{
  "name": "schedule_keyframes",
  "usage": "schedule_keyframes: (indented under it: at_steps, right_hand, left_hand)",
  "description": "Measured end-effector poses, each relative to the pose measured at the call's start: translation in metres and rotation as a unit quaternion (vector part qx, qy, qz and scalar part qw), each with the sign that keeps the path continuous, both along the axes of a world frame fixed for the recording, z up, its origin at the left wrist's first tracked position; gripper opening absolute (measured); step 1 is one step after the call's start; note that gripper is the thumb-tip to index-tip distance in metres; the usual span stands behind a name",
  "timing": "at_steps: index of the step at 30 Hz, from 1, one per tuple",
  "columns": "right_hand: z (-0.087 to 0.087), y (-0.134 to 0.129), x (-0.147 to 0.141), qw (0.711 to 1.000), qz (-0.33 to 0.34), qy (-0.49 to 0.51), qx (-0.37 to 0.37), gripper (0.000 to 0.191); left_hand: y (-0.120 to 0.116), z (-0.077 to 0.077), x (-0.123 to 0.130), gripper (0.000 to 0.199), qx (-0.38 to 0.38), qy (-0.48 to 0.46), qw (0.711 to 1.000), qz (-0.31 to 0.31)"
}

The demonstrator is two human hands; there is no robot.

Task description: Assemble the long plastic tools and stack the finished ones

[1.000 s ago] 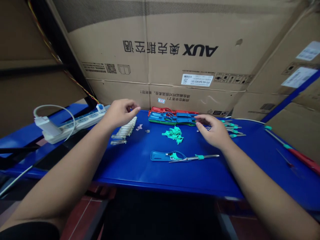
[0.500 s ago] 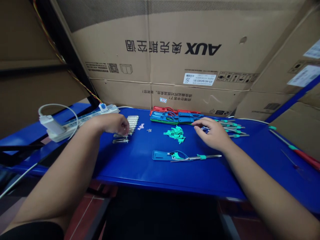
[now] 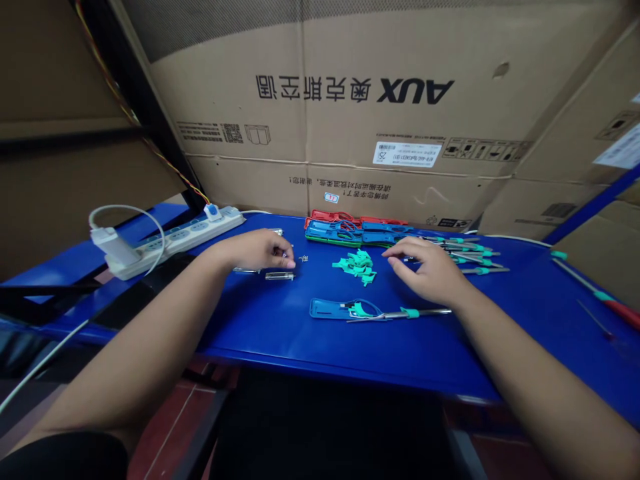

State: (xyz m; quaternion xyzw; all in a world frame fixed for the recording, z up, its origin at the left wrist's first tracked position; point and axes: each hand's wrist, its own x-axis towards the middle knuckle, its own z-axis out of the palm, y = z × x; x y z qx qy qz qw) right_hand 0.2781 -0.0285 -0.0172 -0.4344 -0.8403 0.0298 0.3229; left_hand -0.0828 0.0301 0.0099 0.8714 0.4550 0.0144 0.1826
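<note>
- Watching from the head camera, I see the left hand (image 3: 260, 252) low over the tubes (image 3: 279, 275), its fingers bunched narrow. Most of the tube row is hidden beneath it, and I cannot tell whether the fingertips hold something small.
- Tiny metal bits (image 3: 303, 258) lie just beyond those fingertips, on the blue surface (image 3: 260, 327). Keeping them close to the tubes looks deliberate, for short reaches.
- The right hand (image 3: 430, 270) is open wide and holds nothing, its fingers curved just above the surface. It is nearest the rods (image 3: 473, 254), which have green collars and lie side by side, tips toward the middle, probably for easy pickup.
- The green clips (image 3: 356, 264) sit in a loose pile between the hands, within reach of either.
- The plastic cases (image 3: 350, 233), red and blue, are stacked along the back edge, seemingly kept out of the working area.
- A blue case with a clip and rod (image 3: 345, 310) lies alone near the front, perhaps set apart so it stays out of the piles.
- A power strip (image 3: 170, 240) sits off to the left, and a red-handled screwdriver (image 3: 620, 313) lies at the far right.
</note>
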Motion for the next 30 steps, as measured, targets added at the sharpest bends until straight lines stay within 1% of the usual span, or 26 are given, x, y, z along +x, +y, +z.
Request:
schedule_keyframes:
  at_steps: [2,4,7,10,14,18,24,27,30]
  right_hand:
    - [0.0,0.0,0.0,1.0,0.003,-0.005,0.0,0.018]
    - [-0.001,0.0,0.001,1.0,0.003,-0.012,0.003,0.018]
    - [-0.001,0.0,0.002,1.0,0.005,-0.023,0.005,0.018]
    - [-0.002,0.001,0.002,0.999,0.01,-0.031,0.003,0.018]
    - [-0.002,0.0,0.001,0.999,0.015,-0.042,0.004,0.018]
    - [-0.002,0.0,0.0,0.998,0.02,-0.057,0.005,0.018]
    - [-0.007,0.002,0.001,0.997,0.03,-0.067,0.007,0.019]
    - [-0.008,0.003,0.002,0.997,0.032,-0.07,0.011,0.019]
    - [-0.007,0.002,0.002,0.997,0.036,-0.068,0.015,0.019]
  left_hand:
    - [0.002,-0.002,0.001,0.034,0.051,-0.025,0.998,0.022]
    - [0.005,-0.003,0.0,0.034,0.093,-0.015,0.994,0.055]
    - [0.011,-0.005,-0.005,0.027,0.097,0.045,0.99,0.094]
    - [0.014,-0.007,-0.006,0.024,0.088,0.089,0.986,0.113]
    - [0.013,-0.009,0.0,0.023,0.09,0.112,0.982,0.12]
    - [0.013,-0.013,0.008,0.02,0.092,0.12,0.982,0.113]
    - [0.017,-0.019,0.013,0.024,0.091,0.137,0.978,0.13]
    - [0.017,-0.018,0.014,0.028,0.094,0.14,0.977,0.129]
    - [0.015,-0.014,0.012,0.031,0.114,0.139,0.975,0.131]
